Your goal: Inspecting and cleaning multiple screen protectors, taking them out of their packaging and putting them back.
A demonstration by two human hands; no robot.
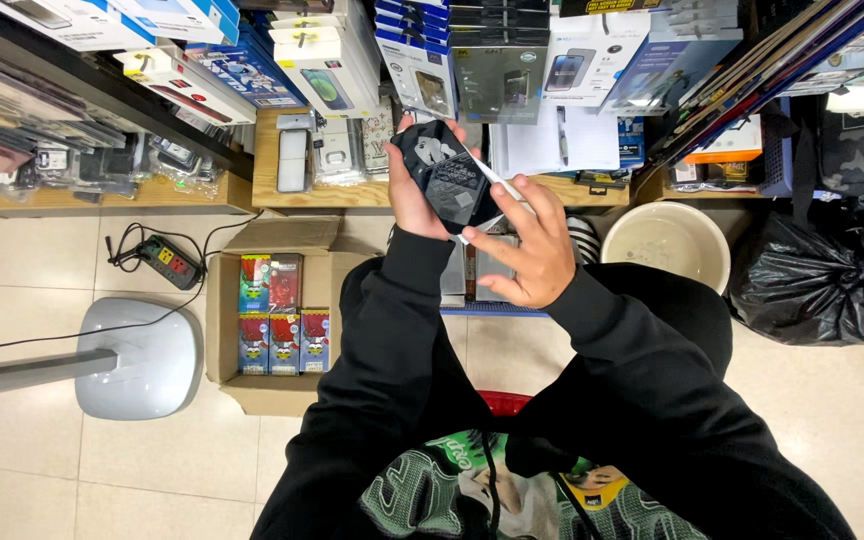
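Note:
My left hand [407, 190] grips a dark phone case [447, 175] with a pale printed figure, held up in front of the shelves. My right hand [530, 250] pinches the edge of a clear plastic sleeve [492, 205] at the case's lower right side. Both arms wear black sleeves. The case's far edge is partly covered by my left fingers.
An open cardboard box [227, 320] of small coloured packs sits on the tiled floor at left, beside a grey lamp base [142, 355] and a power strip [170, 262]. Packaged phone accessories [497, 70] fill the wooden shelves. A cream bucket [667, 245] and black rubbish bag [822, 280] stand right.

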